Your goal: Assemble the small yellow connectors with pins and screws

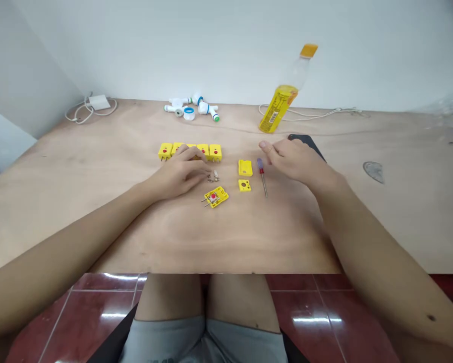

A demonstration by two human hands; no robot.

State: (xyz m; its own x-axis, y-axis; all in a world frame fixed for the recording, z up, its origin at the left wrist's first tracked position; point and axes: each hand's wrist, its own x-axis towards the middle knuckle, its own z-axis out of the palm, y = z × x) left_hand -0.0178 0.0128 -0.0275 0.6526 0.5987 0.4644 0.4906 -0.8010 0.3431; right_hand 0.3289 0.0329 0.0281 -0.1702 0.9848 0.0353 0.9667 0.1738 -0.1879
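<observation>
Screwdriver (262,171) just beside right hand (296,159), grip unclear; small metal parts (216,174) by loosely spread left hand (181,173).

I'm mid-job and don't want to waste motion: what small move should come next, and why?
Probably pinch one of the small loose parts with the left hand: its fingertips are right beside them, and the open yellow housing lies close by, its inside facing up.

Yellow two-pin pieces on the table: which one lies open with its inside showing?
The two-pin piece lying apart, nearest the front edge of the table: its inside shows, while the row of yellow pieces behind it shows closed faces.
</observation>
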